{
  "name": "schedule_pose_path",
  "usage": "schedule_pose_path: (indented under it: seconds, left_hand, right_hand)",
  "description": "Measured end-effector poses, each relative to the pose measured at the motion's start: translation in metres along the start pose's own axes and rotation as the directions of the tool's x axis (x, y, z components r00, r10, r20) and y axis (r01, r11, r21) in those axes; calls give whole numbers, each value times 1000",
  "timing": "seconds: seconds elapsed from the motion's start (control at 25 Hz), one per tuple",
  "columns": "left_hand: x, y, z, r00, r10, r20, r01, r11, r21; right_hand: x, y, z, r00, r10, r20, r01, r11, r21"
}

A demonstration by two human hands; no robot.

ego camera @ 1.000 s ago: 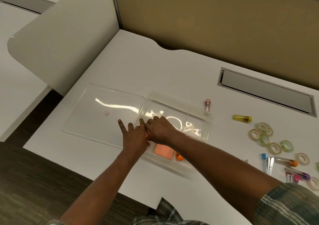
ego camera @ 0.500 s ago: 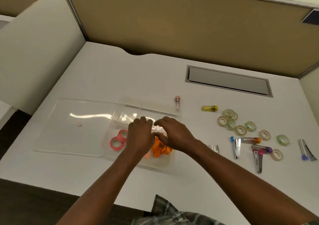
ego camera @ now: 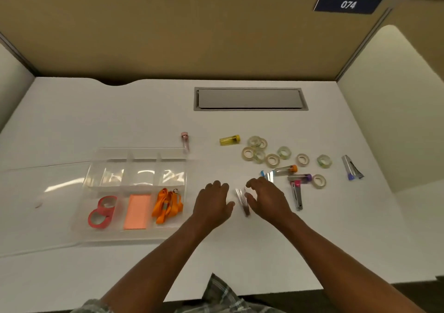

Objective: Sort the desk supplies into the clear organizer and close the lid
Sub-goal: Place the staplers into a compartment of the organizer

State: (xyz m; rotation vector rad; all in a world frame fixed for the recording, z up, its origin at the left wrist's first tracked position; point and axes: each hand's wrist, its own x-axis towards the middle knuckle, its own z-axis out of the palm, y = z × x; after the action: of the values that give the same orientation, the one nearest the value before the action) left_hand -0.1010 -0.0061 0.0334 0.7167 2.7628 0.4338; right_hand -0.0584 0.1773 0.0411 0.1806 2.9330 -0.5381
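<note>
Just right of the clear organizer (ego camera: 144,166), the left hand (ego camera: 212,204) sits palm-down over the white surface (ego camera: 144,116), its grip loose and holding nothing. Beyond it, the right hand (ego camera: 266,201) curls beside a small silver clip (ego camera: 241,198) lying between the hands; whether that grip pinches it, I cannot tell. The organizer's near row holds red tape rolls (ego camera: 102,210), an orange pad (ego camera: 137,210) and an orange lanyard (ego camera: 167,204). Its lid (ego camera: 48,192) lies flat to its left. Farther right of the organizer lie capped tubes (ego camera: 286,169) and clear tape rings (ego camera: 272,160).

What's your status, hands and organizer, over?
Left hand, right hand open, flanking small metal tool. Organizer front row filled, back row empty, lid open. Tape rolls loose beyond right hand.
</note>
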Motion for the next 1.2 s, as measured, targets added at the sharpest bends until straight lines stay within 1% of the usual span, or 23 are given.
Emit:
schedule_pose_path:
  seconds: [0.08,0.16,0.2,0.36,0.48,0.56,0.68,0.8,0.92,1.0,1.08,1.12,1.2]
  left_hand:
    - [7,17,22,999,7,49,-10,998,61]
    - [13,31,40,997,-41,68,36,996,76]
    - [16,37,47,994,-80,68,76,995,70]
    - [26,54,65,977,-211,23,207,972,113]
    - [33,62,67,967,-256,11,253,962,105]
    - [35,67,69,962,-273,14,271,959,79]
    - [33,69,70,955,-296,8,296,955,21]
    - [29,67,68,951,-309,11,309,950,-43]
    - [26,61,66,936,-351,7,348,927,-137]
    - [25,55,61,902,-431,3,412,858,-307]
    - [24,47,55,867,-499,23,438,737,-515]
    - [23,43,51,853,-520,51,437,657,-615]
    - [22,37,41,827,-543,147,438,457,-774]
  right_hand:
    - [-5,28,0,994,108,-31,-110,990,-91]
    - [-8,52,0,983,176,-50,-182,972,-149]
    - [-7,60,1,980,190,-53,-196,970,-147]
    - [9,75,4,984,173,-34,-176,976,-127]
    - [29,70,6,987,158,37,-152,979,-133]
    - [39,66,9,981,170,90,-158,980,-124]
    - [44,64,13,980,182,83,-170,977,-125]
    - [42,64,16,986,147,77,-134,978,-158]
    - [40,62,17,985,151,84,-145,987,-66]
    - [38,59,18,981,158,108,-167,982,82]
    - [35,55,19,978,162,127,-191,945,266]
    - [33,51,19,977,169,132,-205,916,344]
    - [31,42,18,973,189,131,-229,853,469]
